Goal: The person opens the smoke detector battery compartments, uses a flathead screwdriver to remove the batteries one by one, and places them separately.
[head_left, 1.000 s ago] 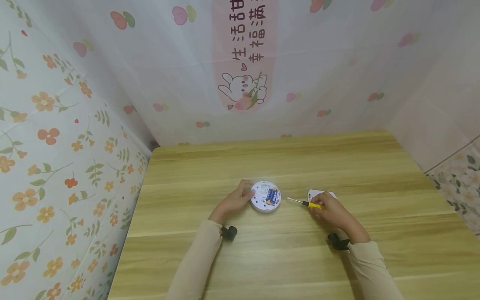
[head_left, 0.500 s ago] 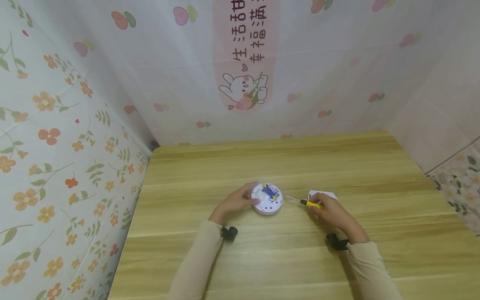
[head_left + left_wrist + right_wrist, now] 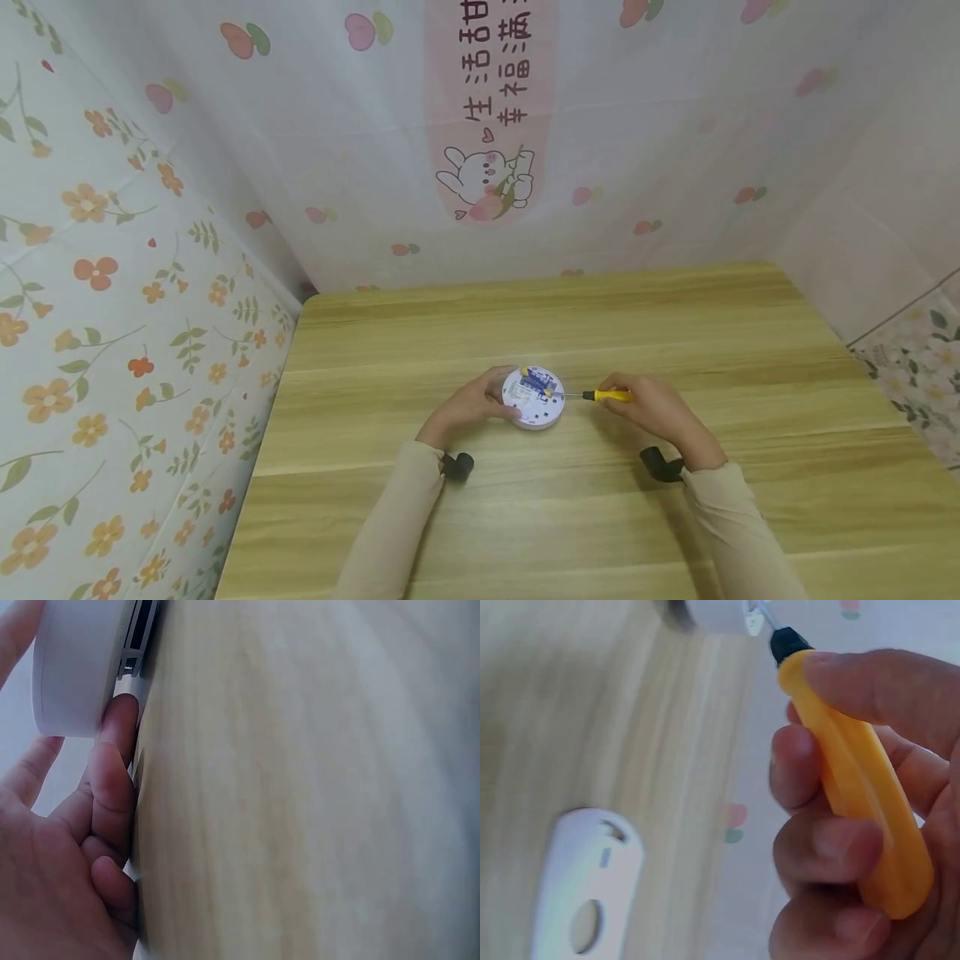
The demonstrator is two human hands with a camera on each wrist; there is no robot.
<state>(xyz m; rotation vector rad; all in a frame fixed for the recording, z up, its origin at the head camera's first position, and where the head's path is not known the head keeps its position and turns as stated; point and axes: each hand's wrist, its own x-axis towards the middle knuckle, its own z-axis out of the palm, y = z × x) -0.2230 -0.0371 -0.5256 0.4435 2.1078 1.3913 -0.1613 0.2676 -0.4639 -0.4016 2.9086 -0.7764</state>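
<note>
My left hand grips the round white plastic device tilted on the wooden counter, steadying it | my right hand grips the yellow-handled screwdriver, tip apparently at its blue batteries | white plastic cover lies aside.

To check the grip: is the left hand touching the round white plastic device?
Touching. The left wrist view shows the left hand's fingers pressed against the round white plastic device's rim.
</note>
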